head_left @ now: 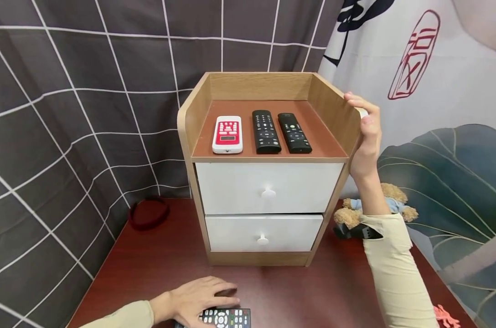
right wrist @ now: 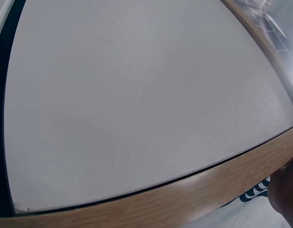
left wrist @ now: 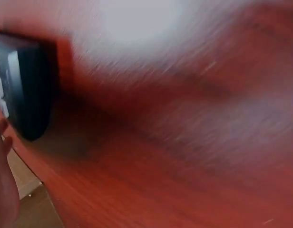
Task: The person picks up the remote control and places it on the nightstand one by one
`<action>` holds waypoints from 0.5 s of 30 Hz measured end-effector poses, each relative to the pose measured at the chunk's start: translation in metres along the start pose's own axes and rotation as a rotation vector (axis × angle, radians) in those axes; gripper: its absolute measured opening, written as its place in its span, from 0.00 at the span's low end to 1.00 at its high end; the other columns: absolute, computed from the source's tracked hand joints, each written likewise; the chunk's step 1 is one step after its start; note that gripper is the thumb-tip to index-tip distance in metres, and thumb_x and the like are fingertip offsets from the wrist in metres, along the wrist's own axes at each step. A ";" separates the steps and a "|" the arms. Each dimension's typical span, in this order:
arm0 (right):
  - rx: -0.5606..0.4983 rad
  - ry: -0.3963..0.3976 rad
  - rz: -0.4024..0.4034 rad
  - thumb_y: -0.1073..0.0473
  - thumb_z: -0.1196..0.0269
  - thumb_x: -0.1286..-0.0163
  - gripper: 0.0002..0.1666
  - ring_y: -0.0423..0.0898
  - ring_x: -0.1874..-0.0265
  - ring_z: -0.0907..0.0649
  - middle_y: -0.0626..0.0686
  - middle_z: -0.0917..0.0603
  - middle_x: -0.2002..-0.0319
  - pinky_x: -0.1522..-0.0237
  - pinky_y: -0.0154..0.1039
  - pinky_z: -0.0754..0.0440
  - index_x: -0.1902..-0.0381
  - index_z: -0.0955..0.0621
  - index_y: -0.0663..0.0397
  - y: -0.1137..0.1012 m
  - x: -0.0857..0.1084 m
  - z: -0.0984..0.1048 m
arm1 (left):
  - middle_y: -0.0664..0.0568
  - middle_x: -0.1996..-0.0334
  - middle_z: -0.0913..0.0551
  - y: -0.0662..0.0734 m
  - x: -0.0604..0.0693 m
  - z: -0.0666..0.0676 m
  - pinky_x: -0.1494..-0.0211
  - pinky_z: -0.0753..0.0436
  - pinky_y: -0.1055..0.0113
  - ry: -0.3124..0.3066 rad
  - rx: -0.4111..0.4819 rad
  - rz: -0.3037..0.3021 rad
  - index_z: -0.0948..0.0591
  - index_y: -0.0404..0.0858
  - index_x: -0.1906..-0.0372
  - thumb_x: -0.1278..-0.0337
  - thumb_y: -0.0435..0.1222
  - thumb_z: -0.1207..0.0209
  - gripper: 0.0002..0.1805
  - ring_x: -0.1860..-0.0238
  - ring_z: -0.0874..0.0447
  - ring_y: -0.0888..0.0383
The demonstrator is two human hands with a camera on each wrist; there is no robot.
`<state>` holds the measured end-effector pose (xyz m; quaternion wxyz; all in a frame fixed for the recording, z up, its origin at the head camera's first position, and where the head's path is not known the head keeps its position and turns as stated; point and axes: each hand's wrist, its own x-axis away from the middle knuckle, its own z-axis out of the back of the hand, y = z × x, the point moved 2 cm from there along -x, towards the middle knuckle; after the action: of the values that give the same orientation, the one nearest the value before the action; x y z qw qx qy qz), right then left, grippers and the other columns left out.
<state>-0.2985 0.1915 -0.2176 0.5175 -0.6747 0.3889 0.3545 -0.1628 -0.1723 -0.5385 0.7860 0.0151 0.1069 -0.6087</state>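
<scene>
A small wooden cabinet (head_left: 258,259) with two white drawers stands on the red-brown table. My right hand (head_left: 366,136) grips the upper edge of its right side panel. The white drawer front (right wrist: 137,104) and wood edge (right wrist: 161,204) fill the right wrist view. Low in the head view, my left hand (head_left: 194,298) lies at a black remote control (head_left: 231,319) with many buttons, fingers stretched beyond its far edge and thumb over its face. The left wrist view shows one dark end of the remote (left wrist: 34,95), blurred, beside the fingers (left wrist: 6,142).
On the cabinet's top lie a white-and-red remote (head_left: 227,135) and two black remotes, one in the middle (head_left: 266,132) and one to the right (head_left: 294,133). A dark red band (head_left: 148,214) lies left; a teddy bear (head_left: 391,200) and a pink toy (head_left: 446,315) lie right.
</scene>
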 end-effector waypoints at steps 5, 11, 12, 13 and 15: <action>0.013 0.012 0.002 0.48 0.50 0.30 0.22 0.55 0.32 0.33 0.55 0.21 0.41 0.31 0.41 0.40 0.49 0.20 0.55 -0.002 0.002 0.002 | 0.59 0.48 0.27 0.011 0.027 0.004 0.50 0.29 0.76 0.008 0.096 0.128 0.37 0.55 0.25 0.40 0.66 0.47 0.41 0.53 0.31 0.68; 0.046 0.014 0.003 0.48 0.51 0.30 0.22 0.55 0.33 0.31 0.55 0.20 0.41 0.31 0.40 0.40 0.49 0.20 0.55 -0.001 0.002 0.001 | 0.65 0.61 0.33 0.017 0.056 0.011 0.58 0.36 0.78 0.036 0.020 0.194 0.26 0.55 0.36 0.38 0.65 0.47 0.31 0.60 0.38 0.72; 0.044 0.017 0.004 0.48 0.51 0.30 0.22 0.55 0.33 0.31 0.55 0.20 0.41 0.31 0.40 0.40 0.49 0.20 0.55 -0.001 0.002 0.001 | 0.65 0.61 0.33 0.017 0.057 0.011 0.58 0.36 0.78 0.049 0.007 0.190 0.25 0.54 0.38 0.38 0.65 0.46 0.30 0.60 0.37 0.72; 0.043 0.019 0.005 0.49 0.51 0.30 0.22 0.55 0.33 0.31 0.55 0.20 0.41 0.31 0.40 0.40 0.49 0.20 0.55 0.000 0.001 0.001 | 0.65 0.62 0.33 0.017 0.058 0.011 0.58 0.36 0.79 0.061 -0.015 0.179 0.24 0.54 0.39 0.38 0.65 0.46 0.29 0.60 0.37 0.72; 0.041 0.025 0.011 0.49 0.50 0.30 0.22 0.56 0.33 0.30 0.56 0.20 0.42 0.31 0.40 0.39 0.49 0.20 0.56 0.001 0.001 0.000 | 0.66 0.62 0.31 0.017 0.056 0.010 0.58 0.36 0.80 0.075 -0.033 0.168 0.23 0.53 0.42 0.37 0.64 0.46 0.27 0.61 0.35 0.72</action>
<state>-0.2986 0.1916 -0.2186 0.5245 -0.6661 0.4062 0.3410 -0.1321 -0.2231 -0.5411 0.8298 0.0340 0.1448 -0.5378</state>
